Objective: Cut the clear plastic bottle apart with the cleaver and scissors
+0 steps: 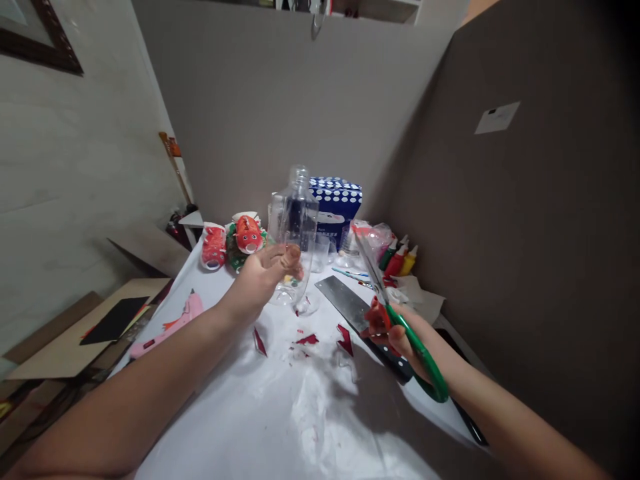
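Note:
A clear plastic bottle [300,220] stands upright toward the back of the white-covered table. My left hand [277,263] has its fingers closed at the bottle's lower side. In my right hand [395,330] is a pair of scissors [423,353] with a green handle, its blades pointing up and away from me. Something red shows by the fingers of that hand; I cannot tell if it belongs to the scissors. Beneath the right hand lies a cleaver [345,300] with a black handle. Red scraps [307,339] and clear plastic bits are scattered in front of the bottle.
A pink glue gun [173,327] lies at the left edge. Red painted animal-faced crafts [214,247] sit at the back left. A blue dotted box [337,207] stands behind the bottle, with paint bottles [397,259] and brushes [353,273] to its right. Cardboard [65,340] is stacked beside the table.

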The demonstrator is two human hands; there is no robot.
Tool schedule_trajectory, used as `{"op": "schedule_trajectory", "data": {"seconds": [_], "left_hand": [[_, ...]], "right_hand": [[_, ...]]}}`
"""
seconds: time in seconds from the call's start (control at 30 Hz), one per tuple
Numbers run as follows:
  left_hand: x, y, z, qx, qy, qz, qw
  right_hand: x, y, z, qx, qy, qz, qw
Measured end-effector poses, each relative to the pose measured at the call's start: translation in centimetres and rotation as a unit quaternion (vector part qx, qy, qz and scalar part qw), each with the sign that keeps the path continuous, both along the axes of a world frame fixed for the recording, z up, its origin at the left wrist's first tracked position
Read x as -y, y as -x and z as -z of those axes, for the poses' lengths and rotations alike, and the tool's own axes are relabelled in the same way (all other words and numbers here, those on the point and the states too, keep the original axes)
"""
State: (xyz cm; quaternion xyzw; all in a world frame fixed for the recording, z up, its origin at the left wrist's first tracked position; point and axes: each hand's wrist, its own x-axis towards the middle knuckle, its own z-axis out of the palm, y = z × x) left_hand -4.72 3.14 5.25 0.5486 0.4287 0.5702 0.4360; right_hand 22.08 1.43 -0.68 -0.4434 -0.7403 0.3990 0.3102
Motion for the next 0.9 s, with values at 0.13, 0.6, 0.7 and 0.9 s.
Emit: {"op": "schedule_trajectory", "data": {"seconds": [0.13,0.6,0.7,0.9], "left_hand": [[0.6,0.0,-0.6,0.046,0.059,0.056,0.996],[1.2,0.6,-0.7,-0.092,0.038,0.088,0.991],[1.2,0.8,-0.9,-0.132,0.028,0.081,0.987],[0.9,0.8,-0.2,-0.144,0.006,0.08,0.986]], "right_hand": [[0.9,-0.8,-0.2,0.059,-0.015,-0.041,0.997],[2.8,-0.3,-4.4,0.152,0.063,-0.051,0.985],[2.7,-0.3,-4.8,0.17,0.085,-0.066,0.98],[2.1,-1.4,-4.7,0.202,0.071,-0.058,0.975]]}}
